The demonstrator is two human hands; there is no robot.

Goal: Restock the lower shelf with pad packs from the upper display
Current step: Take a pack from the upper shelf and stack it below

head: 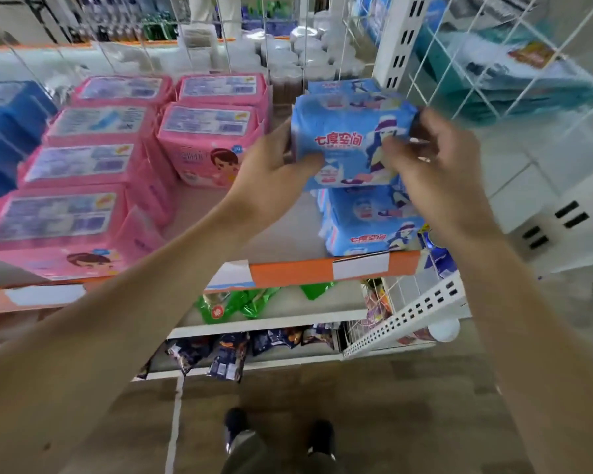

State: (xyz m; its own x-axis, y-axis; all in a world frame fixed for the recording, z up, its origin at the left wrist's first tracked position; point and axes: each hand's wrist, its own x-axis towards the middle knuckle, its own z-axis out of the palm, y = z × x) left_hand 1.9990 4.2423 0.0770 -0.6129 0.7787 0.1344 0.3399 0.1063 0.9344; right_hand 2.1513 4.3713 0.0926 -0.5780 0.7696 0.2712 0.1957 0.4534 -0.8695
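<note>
Both my hands hold one light blue pad pack (348, 138) with red lettering, lifted above the shelf. My left hand (274, 176) grips its left end, thumb on the front. My right hand (435, 165) grips its right end, fingers curled over the front and edge. Another blue pad pack (367, 222) stands on the shelf (288, 271) right below it, and a further one (343, 87) shows behind the held pack. Pink pad packs (206, 145) fill the left and middle of the same shelf.
Dark blue packs (4, 131) sit at the far left. A white wire grid (493, 73) and a slotted white upright (403, 39) stand at the right. Lower shelves hold green bags (240, 302) and dark snack bags (226, 354). My shoes (278, 432) stand on the floor below.
</note>
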